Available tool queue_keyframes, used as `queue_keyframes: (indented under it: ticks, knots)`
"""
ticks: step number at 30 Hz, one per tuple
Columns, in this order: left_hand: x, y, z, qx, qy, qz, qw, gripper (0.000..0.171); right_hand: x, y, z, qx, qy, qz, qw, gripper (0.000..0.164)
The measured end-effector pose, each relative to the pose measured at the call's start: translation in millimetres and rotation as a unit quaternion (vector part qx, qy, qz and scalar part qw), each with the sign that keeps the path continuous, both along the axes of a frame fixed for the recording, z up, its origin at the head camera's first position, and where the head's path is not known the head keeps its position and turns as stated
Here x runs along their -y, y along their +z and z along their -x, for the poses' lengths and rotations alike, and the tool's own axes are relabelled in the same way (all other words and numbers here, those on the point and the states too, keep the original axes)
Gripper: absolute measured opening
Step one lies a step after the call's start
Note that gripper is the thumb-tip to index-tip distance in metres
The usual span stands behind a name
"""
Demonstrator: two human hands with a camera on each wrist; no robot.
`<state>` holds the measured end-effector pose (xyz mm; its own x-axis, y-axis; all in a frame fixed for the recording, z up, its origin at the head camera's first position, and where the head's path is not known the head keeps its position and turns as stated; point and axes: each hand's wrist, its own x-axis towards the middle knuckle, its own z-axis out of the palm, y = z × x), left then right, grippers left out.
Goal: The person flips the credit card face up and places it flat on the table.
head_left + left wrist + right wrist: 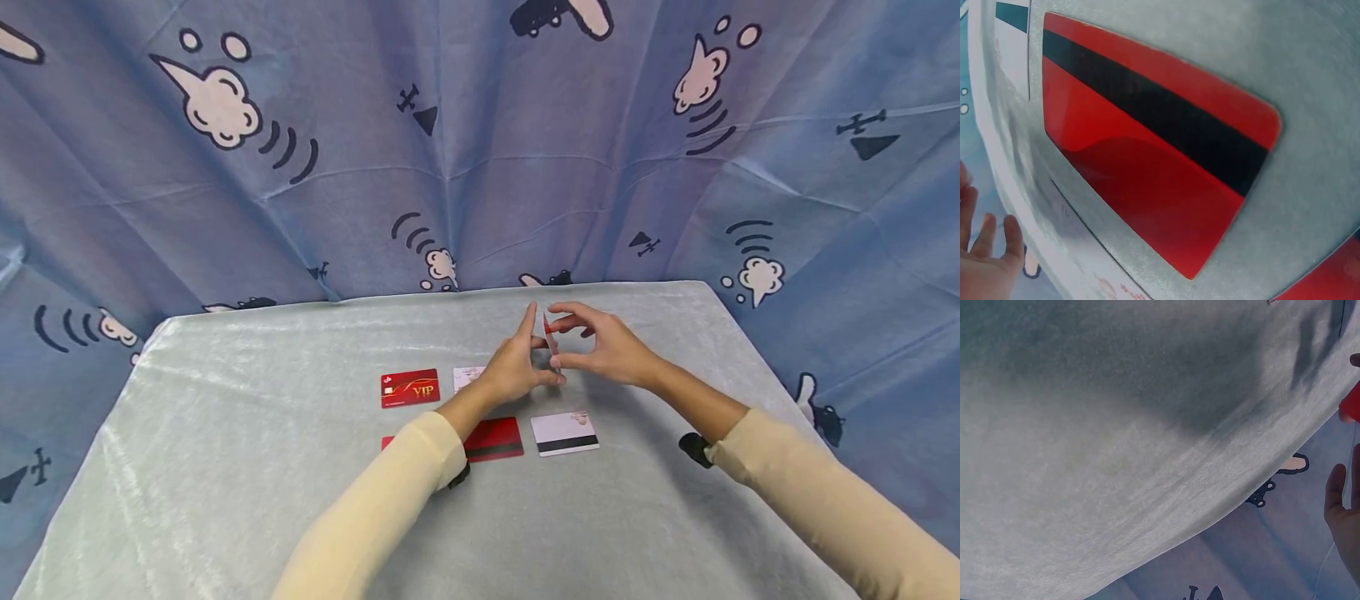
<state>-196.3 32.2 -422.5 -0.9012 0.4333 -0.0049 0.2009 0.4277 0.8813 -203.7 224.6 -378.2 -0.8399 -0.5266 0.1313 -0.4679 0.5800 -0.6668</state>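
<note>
Over the far right of the table, my right hand pinches a card by its edges, finger above and thumb below. The card stands nearly edge-on, showing red near its top; part of its red face shows at the edge of the right wrist view. Just left of it is my left hand, index finger pointing up and thumb stretched out. The left wrist view shows spread fingers on that hand. Whether the left hand touches the card is unclear.
On the pale cloth-covered table lie a red VIP card, a partly hidden white card, a white card with a black stripe and a red striped card. Another red card is mostly behind the left sleeve. A patterned curtain hangs behind.
</note>
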Motion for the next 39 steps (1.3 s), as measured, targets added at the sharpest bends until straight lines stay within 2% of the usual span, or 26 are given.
queue_keyframes:
  ticks: [7, 15, 26, 39]
  knots:
    - [0.9, 0.3, 0.3, 0.003, 0.000, 0.009, 1.0000, 0.121, 1.1, 0.4, -0.2, 0.009, 0.002, 0.001, 1.000, 0.076]
    - [1.8, -0.6, -0.4, 0.007, -0.003, 0.029, 0.9996, 0.121, 5.2, 6.9, 3.7, -0.018, 0.005, 0.000, 1.000, 0.076]
    - [2.9, -1.4, -0.8, -0.009, -0.021, 0.038, 0.9990, 0.120, 8.4, 13.2, 4.8, -0.013, 0.013, 0.009, 1.000, 0.073]
    - [4.7, 1.1, -0.9, -0.023, -0.016, 0.065, 0.9975, 0.117, -1.5, 17.1, 7.0, -0.010, 0.017, -0.001, 1.000, 0.069]
